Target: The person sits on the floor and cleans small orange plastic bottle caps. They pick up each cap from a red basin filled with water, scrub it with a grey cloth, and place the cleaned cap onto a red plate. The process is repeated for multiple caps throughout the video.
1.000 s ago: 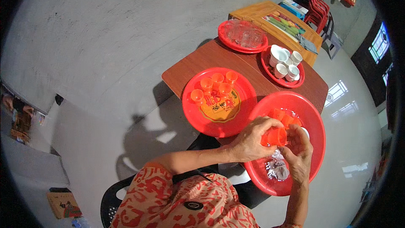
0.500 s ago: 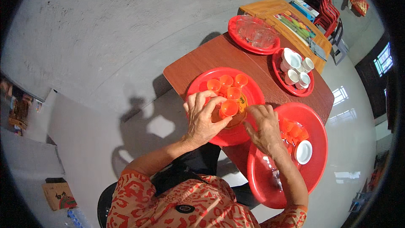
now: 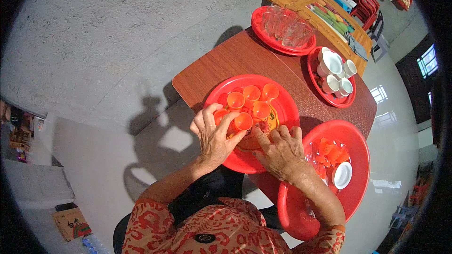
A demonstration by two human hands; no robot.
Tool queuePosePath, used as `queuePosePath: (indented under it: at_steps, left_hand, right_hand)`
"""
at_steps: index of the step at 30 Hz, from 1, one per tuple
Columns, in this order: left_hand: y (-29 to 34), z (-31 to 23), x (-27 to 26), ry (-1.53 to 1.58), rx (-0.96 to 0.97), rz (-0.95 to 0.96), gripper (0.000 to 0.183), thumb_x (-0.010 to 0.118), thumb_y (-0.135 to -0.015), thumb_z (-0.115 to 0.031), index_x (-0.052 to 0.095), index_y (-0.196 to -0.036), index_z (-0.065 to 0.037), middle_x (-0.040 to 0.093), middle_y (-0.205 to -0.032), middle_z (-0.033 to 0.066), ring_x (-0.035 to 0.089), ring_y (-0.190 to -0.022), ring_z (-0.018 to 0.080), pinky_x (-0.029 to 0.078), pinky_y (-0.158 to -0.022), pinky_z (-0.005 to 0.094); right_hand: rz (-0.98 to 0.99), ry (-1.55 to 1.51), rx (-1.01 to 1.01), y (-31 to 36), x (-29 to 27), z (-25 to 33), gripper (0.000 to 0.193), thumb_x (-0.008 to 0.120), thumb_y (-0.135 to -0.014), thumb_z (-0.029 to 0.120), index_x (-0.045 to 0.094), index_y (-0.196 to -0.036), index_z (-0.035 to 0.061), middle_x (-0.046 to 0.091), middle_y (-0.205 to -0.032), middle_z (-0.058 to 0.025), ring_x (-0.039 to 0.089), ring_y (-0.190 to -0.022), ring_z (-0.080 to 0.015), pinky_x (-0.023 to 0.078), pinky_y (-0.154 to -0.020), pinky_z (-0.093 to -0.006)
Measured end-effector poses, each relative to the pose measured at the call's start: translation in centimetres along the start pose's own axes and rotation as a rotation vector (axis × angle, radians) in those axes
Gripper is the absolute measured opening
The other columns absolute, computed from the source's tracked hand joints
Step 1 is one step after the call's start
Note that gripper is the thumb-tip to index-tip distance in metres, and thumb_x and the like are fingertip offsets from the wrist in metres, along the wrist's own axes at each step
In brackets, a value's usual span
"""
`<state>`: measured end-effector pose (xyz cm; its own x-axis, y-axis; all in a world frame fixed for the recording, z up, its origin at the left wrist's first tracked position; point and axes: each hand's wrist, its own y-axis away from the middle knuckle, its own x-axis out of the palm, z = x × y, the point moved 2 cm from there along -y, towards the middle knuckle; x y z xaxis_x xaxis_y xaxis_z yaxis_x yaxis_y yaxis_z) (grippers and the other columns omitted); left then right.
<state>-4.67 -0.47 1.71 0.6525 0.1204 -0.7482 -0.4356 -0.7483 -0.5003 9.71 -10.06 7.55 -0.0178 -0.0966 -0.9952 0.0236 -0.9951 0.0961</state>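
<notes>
On a round red tray (image 3: pixel 287 99) stand several small orange cups (image 3: pixel 251 93), their mouths facing up. My left hand (image 3: pixel 210 138) grips one orange cup (image 3: pixel 243 121) at the near left of the group, thumb and fingers round its side. Another orange cup (image 3: pixel 219 115) is partly covered by the same hand's fingers. Over the tray's near right part is my right hand (image 3: pixel 282 154), its index finger and thumb apart. A small reddish patch by that fingertip is too unclear to name.
A large red basin (image 3: pixel 360 160) at the right holds orange cups and a white cup (image 3: pixel 342 175). White cups (image 3: pixel 332 63) fill a red plate farther back, and clear glasses (image 3: pixel 287 30) another. All but the basin's near part sits by the brown table (image 3: pixel 212 73).
My left hand has moved a little left with the orange cup. My right hand has moved left and down over the tray from its right rim. The view has shifted slightly.
</notes>
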Motion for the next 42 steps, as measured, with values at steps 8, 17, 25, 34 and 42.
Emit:
queuePosePath:
  at_steps: [8,17,25,34,42]
  left_hand:
    - [0.0,0.3,0.3,-0.008,-0.017,0.0,0.055,0.084,-0.06,-0.032,0.063,-0.109,-0.021,0.044,-0.123,0.0054,0.035,-0.117,0.0289,0.025,-0.096,0.0469]
    - [0.0,-0.7,-0.8,0.052,0.042,-0.049,0.089,0.089,-0.051,-0.038,0.048,-0.126,-0.014,0.04,-0.127,0.0116,0.034,-0.121,0.0328,0.025,-0.097,0.0499]
    - [-0.5,-8.3,-3.6,0.256,0.446,-0.048,0.038,0.081,-0.062,-0.022,0.063,-0.095,-0.017,0.049,-0.116,0.0067,0.041,-0.113,0.0297,0.027,-0.096,0.0439]
    - [1.8,-18.6,2.1,0.181,0.855,0.682,0.045,0.074,-0.075,-0.026,0.054,-0.108,-0.002,0.056,-0.098,0.0131,0.058,-0.094,0.0301,0.048,-0.077,0.0427]
    - [4.0,-20.7,8.8,-0.136,0.877,0.969,0.046,0.07,-0.077,-0.017,0.046,-0.111,0.003,0.059,-0.096,0.024,0.064,-0.091,0.0364,0.053,-0.071,0.0454]
  right_hand:
    - [-0.091,-0.039,0.012,0.4,-0.5,0.0,0.052,0.062,-0.083,0.038,0.056,-0.127,0.012,0.063,-0.092,-0.0092,0.055,-0.095,-0.0234,0.035,-0.085,-0.0456]
    - [-0.203,-0.065,0.117,7.7,-5.5,-1.9,0.053,0.071,-0.076,0.029,0.055,-0.124,0.012,0.056,-0.106,-0.0105,0.053,-0.097,-0.0264,0.038,-0.083,-0.0493]
    - [0.037,-0.195,0.418,18.3,-5.2,-4.6,0.04,0.073,-0.074,0.016,0.064,-0.112,0.0107,0.059,-0.107,-0.0124,0.059,-0.099,-0.0305,0.051,-0.082,-0.043]
    - [0.29,-0.185,0.356,23.2,5.5,-4.1,0.027,0.058,-0.084,0.017,0.064,-0.11,0.0146,0.052,-0.116,-0.0182,0.054,-0.099,-0.038,0.053,-0.08,-0.0476]
    - [0.286,-0.51,0.485,23.6,7.0,-5.6,0.029,0.059,-0.081,0.012,0.065,-0.109,0.0174,0.054,-0.114,-0.018,0.056,-0.106,-0.0378,0.051,-0.086,-0.0466]
